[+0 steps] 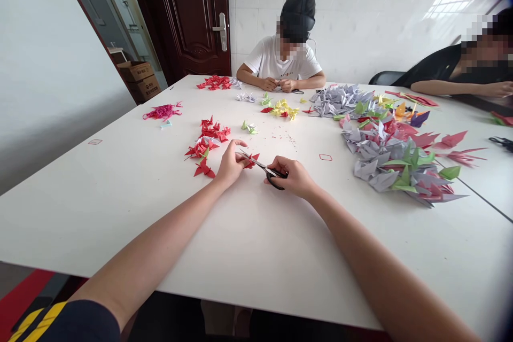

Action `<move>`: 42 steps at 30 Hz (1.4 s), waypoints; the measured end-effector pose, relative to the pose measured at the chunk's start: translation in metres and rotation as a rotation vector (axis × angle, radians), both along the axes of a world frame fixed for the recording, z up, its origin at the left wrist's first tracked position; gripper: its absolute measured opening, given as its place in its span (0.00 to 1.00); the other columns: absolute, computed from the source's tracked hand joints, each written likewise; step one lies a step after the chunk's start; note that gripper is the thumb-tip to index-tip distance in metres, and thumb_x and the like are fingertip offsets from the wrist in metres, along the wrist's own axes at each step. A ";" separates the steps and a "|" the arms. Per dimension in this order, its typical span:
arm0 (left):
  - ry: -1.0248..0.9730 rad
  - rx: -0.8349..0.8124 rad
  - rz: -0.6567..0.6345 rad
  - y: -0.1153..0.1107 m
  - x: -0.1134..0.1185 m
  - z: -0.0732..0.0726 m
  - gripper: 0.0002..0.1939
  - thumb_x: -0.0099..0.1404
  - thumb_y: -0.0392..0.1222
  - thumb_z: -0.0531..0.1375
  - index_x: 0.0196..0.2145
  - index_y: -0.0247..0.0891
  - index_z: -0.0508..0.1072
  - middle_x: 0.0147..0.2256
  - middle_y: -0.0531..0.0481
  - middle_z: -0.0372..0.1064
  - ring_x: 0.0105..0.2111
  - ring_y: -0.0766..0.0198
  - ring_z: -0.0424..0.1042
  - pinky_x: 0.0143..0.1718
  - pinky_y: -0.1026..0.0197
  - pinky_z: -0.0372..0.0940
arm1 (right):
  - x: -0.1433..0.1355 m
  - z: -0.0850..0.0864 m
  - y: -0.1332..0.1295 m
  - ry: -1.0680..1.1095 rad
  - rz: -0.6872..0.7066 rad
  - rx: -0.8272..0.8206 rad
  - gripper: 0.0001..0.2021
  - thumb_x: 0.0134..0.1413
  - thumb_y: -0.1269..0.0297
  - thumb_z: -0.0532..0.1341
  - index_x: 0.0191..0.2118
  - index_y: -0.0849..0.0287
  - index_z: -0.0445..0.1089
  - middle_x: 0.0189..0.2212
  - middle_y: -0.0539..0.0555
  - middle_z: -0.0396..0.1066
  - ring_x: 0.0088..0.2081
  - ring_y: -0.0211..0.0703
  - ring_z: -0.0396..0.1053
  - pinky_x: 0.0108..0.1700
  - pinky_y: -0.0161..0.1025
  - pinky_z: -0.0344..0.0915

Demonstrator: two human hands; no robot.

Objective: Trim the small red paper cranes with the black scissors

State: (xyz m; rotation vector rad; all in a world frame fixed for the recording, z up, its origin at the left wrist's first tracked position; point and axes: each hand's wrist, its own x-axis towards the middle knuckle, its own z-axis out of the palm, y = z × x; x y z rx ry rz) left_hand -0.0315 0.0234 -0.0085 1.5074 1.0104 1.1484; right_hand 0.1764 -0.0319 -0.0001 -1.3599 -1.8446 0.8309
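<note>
Dk navy L slv [90, 321], short, w/ 2 yellow stripes [46, 322], bare forearms [176, 230]

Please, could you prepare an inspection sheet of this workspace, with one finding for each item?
Surface: white table, a dark seam at right, tiny scraps near the middle.
Items in use: black-handled scissors, blades at a red paper crane.
Clutter: red crane group at left, yellow cranes farther back, large mixed-colour crane pile at right, magenta bundle at far left.
Left hand: holds the red paper crane.
Right hand: grips the scissors.
Cables: thin white cord beside the headset of the person opposite; nothing seen around the working hands.
Surroundings: brown door, cardboard boxes, another person at right.
</note>
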 end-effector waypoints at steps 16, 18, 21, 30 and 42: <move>-0.045 -0.005 0.153 0.004 -0.001 -0.002 0.12 0.59 0.32 0.61 0.39 0.41 0.64 0.25 0.54 0.75 0.27 0.64 0.74 0.36 0.61 0.65 | 0.007 -0.005 0.003 0.070 0.034 -0.021 0.12 0.45 0.60 0.66 0.35 0.55 0.66 0.25 0.46 0.70 0.26 0.37 0.62 0.31 0.35 0.58; -0.056 0.000 0.181 0.005 -0.001 -0.003 0.11 0.59 0.33 0.60 0.39 0.40 0.65 0.27 0.52 0.76 0.28 0.64 0.74 0.36 0.61 0.65 | 0.015 -0.007 0.007 0.150 0.062 -0.066 0.12 0.45 0.59 0.67 0.36 0.56 0.67 0.26 0.48 0.72 0.27 0.37 0.63 0.30 0.35 0.58; -0.080 0.000 0.204 0.005 -0.001 -0.003 0.12 0.59 0.31 0.60 0.40 0.40 0.66 0.27 0.52 0.76 0.28 0.64 0.73 0.37 0.60 0.66 | 0.025 -0.010 0.011 0.268 0.084 -0.115 0.14 0.47 0.56 0.68 0.36 0.57 0.67 0.27 0.50 0.73 0.26 0.37 0.65 0.30 0.35 0.58; -0.107 -0.006 0.223 0.004 -0.002 0.001 0.11 0.58 0.31 0.59 0.39 0.40 0.65 0.26 0.53 0.75 0.28 0.64 0.73 0.37 0.60 0.65 | 0.031 -0.013 0.014 0.324 0.100 -0.168 0.16 0.45 0.54 0.70 0.37 0.59 0.72 0.29 0.54 0.76 0.33 0.43 0.73 0.32 0.36 0.63; -0.089 -0.016 0.232 0.001 -0.001 0.003 0.11 0.60 0.30 0.58 0.39 0.40 0.66 0.28 0.52 0.76 0.30 0.64 0.75 0.40 0.60 0.66 | 0.030 -0.017 0.014 0.276 0.101 -0.150 0.14 0.47 0.56 0.69 0.37 0.58 0.73 0.30 0.54 0.78 0.33 0.45 0.73 0.32 0.37 0.64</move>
